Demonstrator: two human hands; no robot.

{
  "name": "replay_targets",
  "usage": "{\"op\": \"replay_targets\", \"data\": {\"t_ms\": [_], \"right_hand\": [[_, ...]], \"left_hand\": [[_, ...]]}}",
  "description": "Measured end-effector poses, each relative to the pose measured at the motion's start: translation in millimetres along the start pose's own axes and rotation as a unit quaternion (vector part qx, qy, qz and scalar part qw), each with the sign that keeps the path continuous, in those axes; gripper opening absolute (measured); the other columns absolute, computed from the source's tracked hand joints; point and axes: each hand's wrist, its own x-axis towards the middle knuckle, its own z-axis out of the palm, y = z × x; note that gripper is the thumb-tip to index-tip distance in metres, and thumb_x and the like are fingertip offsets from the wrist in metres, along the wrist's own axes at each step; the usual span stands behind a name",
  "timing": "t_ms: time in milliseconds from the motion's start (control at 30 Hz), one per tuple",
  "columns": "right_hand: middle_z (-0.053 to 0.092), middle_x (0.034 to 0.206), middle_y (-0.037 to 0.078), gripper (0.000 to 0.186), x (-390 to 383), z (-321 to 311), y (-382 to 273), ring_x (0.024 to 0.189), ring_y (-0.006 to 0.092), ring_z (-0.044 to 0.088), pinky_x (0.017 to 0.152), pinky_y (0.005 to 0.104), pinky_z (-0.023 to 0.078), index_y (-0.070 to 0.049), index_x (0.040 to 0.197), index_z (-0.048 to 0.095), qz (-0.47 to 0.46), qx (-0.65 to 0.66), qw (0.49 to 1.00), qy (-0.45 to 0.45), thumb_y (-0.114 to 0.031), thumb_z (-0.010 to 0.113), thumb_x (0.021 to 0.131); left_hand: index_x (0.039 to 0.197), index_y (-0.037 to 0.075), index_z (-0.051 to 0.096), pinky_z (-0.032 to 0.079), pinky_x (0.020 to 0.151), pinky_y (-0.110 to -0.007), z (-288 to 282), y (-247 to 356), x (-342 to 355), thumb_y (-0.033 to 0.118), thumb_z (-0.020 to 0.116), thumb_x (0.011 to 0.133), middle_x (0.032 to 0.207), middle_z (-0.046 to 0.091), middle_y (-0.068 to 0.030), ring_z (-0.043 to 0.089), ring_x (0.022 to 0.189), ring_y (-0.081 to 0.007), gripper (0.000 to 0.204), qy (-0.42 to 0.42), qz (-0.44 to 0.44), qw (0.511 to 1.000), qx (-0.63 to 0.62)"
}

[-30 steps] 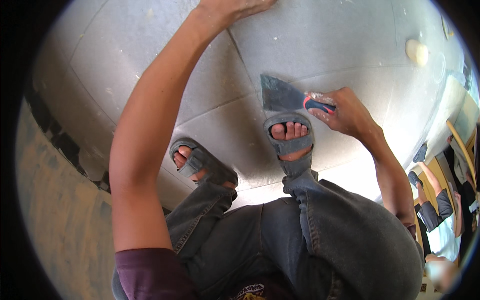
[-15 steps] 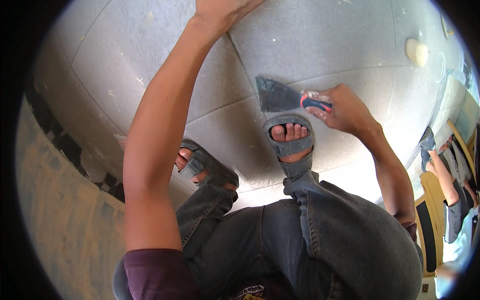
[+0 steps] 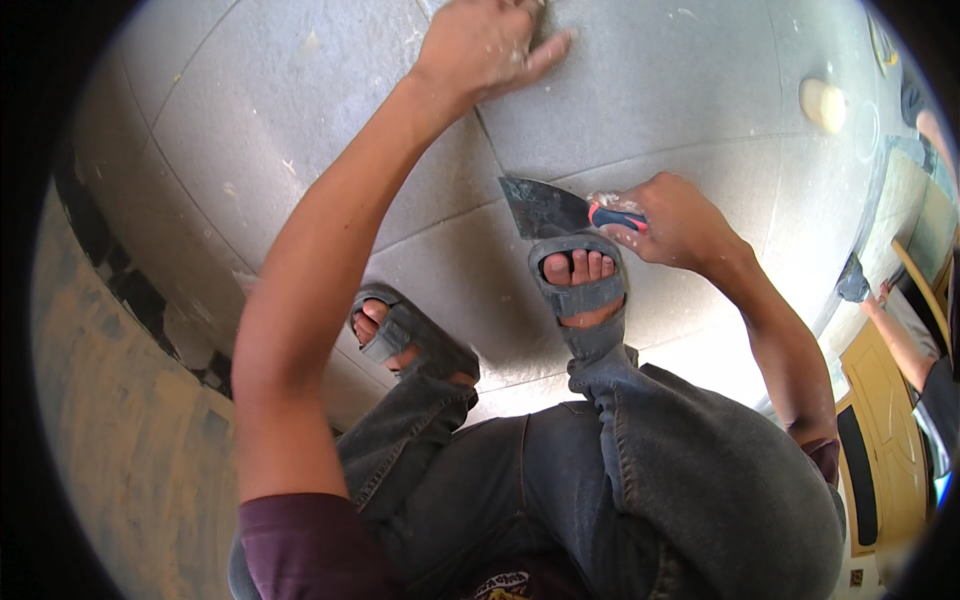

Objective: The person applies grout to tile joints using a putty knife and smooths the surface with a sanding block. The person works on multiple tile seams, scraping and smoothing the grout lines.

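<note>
My right hand (image 3: 680,225) is closed round the dark and red handle of a putty knife (image 3: 545,208). The wide dark blade points left, just beyond the toes of my right sandal (image 3: 580,290), over the grey tiled floor (image 3: 420,205). Whether the blade touches the tile I cannot tell. White smears mark the fingers of this hand. My left hand (image 3: 485,50) is at the far edge of the view, low over the tiles, with nothing visible in it. Its thumb sticks out to the right; the other fingers are partly cut off and a little blurred.
My left sandal (image 3: 410,335) stands on the tiles. At the far right lies a pale round object (image 3: 823,105). Another person's arm (image 3: 900,345) shows at the right edge, by a yellowish wooden panel (image 3: 885,440). Along the left, a dark broken border (image 3: 120,270) meets a brownish surface (image 3: 110,400).
My left hand has come nearer to me and more of it shows. The putty knife in my right hand has shifted slightly left and nearer. The person at the right has moved.
</note>
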Motion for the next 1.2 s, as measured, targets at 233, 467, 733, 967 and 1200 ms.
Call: {"op": "replay_targets", "data": {"t_ms": [233,467,733,967,1200], "right_hand": [[0.075,0.094,0.023,0.038,-2.5,3.3,-4.3,0.074,0.0396,0.071,0.077,0.0424,0.057,-0.005,0.122,0.075,-0.021,-0.111,0.994,-0.01,-0.027,0.076,0.091],[0.075,0.092,0.018,0.033,-8.3,10.4,-5.7,0.09,0.0395,0.068,0.087,0.0482,0.055,-0.012,0.114,0.078,-0.051,-0.124,0.987,0.086,-0.036,0.073,0.092],[0.075,0.089,0.022,0.042,-25.5,37.9,6.9,0.075,0.0368,0.073,0.076,0.0411,0.059,-0.007,0.127,0.073,0.058,0.057,0.993,0.083,-0.029,0.076,0.092],[0.07,0.083,0.028,0.037,-47.9,39.6,-23.3,0.083,0.0454,0.07,0.078,0.0499,0.055,-0.003,0.113,0.076,0.123,0.042,0.99,0.048,-0.034,0.071,0.094],[0.073,0.095,0.025,0.033,-55.2,81.9,-22.5,0.094,0.0451,0.07,0.086,0.0502,0.056,-0.005,0.112,0.076,0.115,0.014,0.992,0.048,-0.032,0.069,0.095]], "left_hand": [[0.141,-0.014,0.05,0.03,0.125,-0.043,-6.2,-14.4,-17.0,0.041,0.057,0.097,0.156,0.043,-0.0286,0.038,0.148,-0.0407,0.071,-0.01,-0.021,0.999,0.03],[0.139,-0.013,0.053,0.03,0.125,-0.042,-9.5,-20.1,-25.3,0.041,0.054,0.1,0.153,0.048,-0.0288,0.041,0.146,-0.0397,0.067,-0.027,0.018,0.998,0.054],[0.143,-0.01,0.051,0.032,0.124,-0.041,-14.7,-4.1,-41.0,0.052,0.049,0.101,0.155,0.045,-0.0273,0.041,0.146,-0.0395,0.075,-0.072,-0.014,0.995,0.067],[0.15,-0.004,0.047,0.038,0.121,-0.039,6.4,7.9,-49.6,0.055,0.045,0.104,0.158,0.046,-0.0179,0.041,0.148,-0.0342,0.075,-0.005,-0.03,0.992,0.124],[0.15,-0.004,0.046,0.034,0.124,-0.04,1.4,10.3,-55.6,0.054,0.047,0.104,0.158,0.046,-0.017,0.039,0.149,-0.0342,0.074,-0.045,0.014,0.992,0.12]]}}
